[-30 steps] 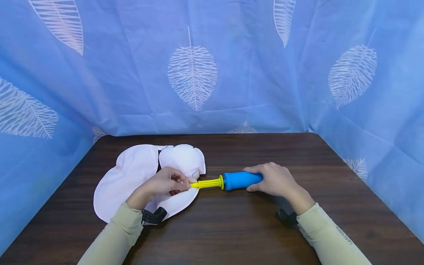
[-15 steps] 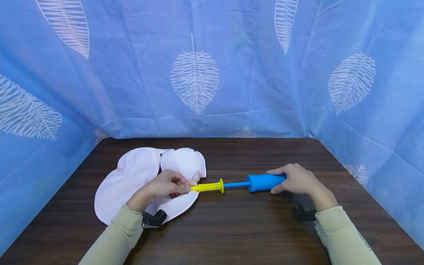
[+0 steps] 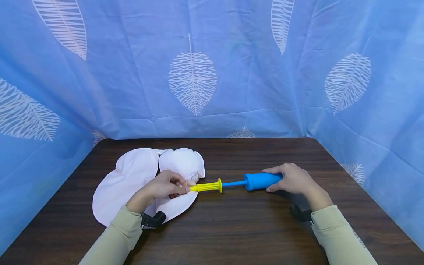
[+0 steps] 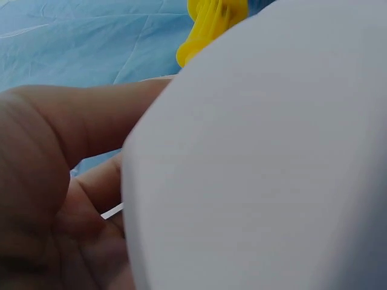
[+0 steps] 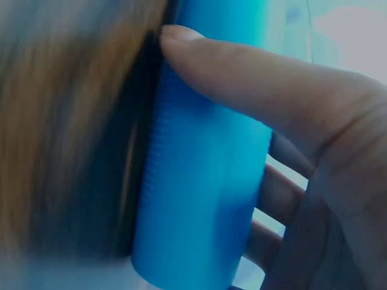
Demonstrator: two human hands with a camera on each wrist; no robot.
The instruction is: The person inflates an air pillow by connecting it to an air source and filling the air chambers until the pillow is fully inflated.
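A hand pump lies along the middle of the dark wooden table [image 3: 232, 228], and all positions below are taken from it. The right hand [image 3: 291, 178] is wrapped around the pump's blue barrel [image 3: 261, 181] at its right end, thumb over the top and fingers curled beneath (the right wrist view confirms this, with the thumb laid across the ribbed blue tube [image 5: 205, 181]). A thin blue rod [image 3: 233, 183] shows between the barrel and the yellow ribbed nozzle section [image 3: 207, 187], so the pump stands partly drawn out. At the pump's left tip the left hand [image 3: 163, 186] pinches the nozzle end together with the edge of a flat white inflatable [image 3: 126, 180]; the fingers are closed on that junction. In the left wrist view the white material [image 4: 266, 157] fills most of the frame, with the yellow part [image 4: 208, 24] just above it and the palm [image 4: 48, 199] to its left. The inflatable spreads left of and behind the pump tip, lying limp on the tabletop. A blue curtain with white leaf prints [image 3: 192, 81] hangs behind the pump and down both sides of the table. Both forearms wear pale green sleeves [image 3: 112, 243], each with a dark wrist strap.
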